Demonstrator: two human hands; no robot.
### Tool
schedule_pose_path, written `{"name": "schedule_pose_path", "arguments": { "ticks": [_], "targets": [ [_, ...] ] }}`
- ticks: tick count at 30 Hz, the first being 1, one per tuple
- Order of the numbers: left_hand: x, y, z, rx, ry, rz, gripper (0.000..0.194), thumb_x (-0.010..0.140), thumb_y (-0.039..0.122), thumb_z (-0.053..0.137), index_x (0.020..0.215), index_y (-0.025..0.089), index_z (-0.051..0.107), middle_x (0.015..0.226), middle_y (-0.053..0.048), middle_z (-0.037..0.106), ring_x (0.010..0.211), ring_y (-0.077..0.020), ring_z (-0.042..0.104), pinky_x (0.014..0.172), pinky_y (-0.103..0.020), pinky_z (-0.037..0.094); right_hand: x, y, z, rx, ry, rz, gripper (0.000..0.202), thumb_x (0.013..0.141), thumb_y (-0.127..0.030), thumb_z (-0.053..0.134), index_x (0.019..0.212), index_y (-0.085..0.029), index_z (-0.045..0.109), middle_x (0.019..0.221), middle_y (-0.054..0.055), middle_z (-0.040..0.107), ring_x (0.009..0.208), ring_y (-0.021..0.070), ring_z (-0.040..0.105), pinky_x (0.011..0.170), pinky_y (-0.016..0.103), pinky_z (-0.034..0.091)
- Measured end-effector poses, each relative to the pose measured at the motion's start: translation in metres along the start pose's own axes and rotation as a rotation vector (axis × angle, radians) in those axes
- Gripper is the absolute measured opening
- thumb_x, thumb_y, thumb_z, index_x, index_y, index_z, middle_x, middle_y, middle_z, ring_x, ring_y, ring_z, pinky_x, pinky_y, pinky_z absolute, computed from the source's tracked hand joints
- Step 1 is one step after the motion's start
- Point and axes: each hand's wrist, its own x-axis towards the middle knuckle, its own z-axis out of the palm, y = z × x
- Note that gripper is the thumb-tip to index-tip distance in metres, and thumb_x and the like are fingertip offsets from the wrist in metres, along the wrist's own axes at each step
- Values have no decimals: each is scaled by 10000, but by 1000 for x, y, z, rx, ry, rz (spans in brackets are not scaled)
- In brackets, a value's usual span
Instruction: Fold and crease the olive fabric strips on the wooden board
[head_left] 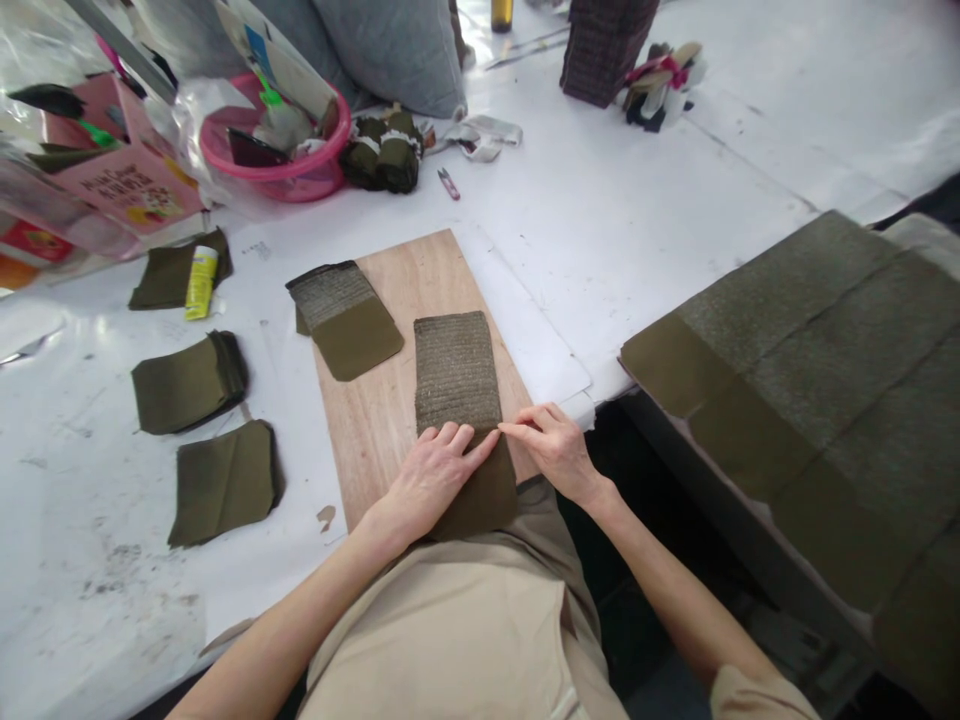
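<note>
Left hand (439, 468): palm down, fingers forward, thumb extended sideways.
Right hand (555, 452): thumb and forefinger pinched, tips beside left thumb.
Left forearm (300, 615): angled inward.
Right forearm (664, 575): angled inward.

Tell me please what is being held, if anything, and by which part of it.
The right hand seems to pinch the fabric piece at its right edge; the left hand lies on top.

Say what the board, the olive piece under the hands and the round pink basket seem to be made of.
Olive piece: probably fabric; its near part looks smooth and matt, its far part rough, speckled and ridged.
Board: likely bare wood or plywood, from its tan colour and streaky grain.
Pink basket: apparently plastic, fairly glossy, judging by highlights on its rim.
</note>
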Motion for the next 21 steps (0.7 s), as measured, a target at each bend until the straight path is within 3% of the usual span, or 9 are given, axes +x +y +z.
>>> {"name": "schedule_pose_path", "arguments": {
  "ticks": [8,15,18,21],
  "targets": [
    [-15,-5,10,-91,75,-20,466,926,122,439,1385,200,423,1172,-98,564,1064,-229,516,876,-364,437,0,-7,4,-155,-101,-68,344,948,-183,534,1255,-311,621,1056,58,620,983,188,524,850,317,443],
    [-48,-13,32,-131,214,-101,477,876,95,501,1350,151,487,1253,-135,564,1181,-278,496,972,-399,425,-8,-5,-1,-245,-77,-78,363,927,-126,551,1238,-292,635,1066,69,636,971,193,535,833,327,437],
    [-59,-18,42,-154,328,-196,381,903,138,511,1279,183,554,1186,-120,597,1134,-273,526,929,-397,446,-9,-12,-8,-167,-63,24,312,923,-118,545,1156,-274,682,1033,69,642,969,193,560,850,332,461],
    [-67,-21,51,-202,442,-270,262,931,196,518,1178,192,607,1091,-98,625,1048,-249,555,872,-384,469,-2,-40,-29,127,2,169,270,942,-143,503,1084,-261,700,981,55,634,927,167,596,819,301,498]
  ]
}}
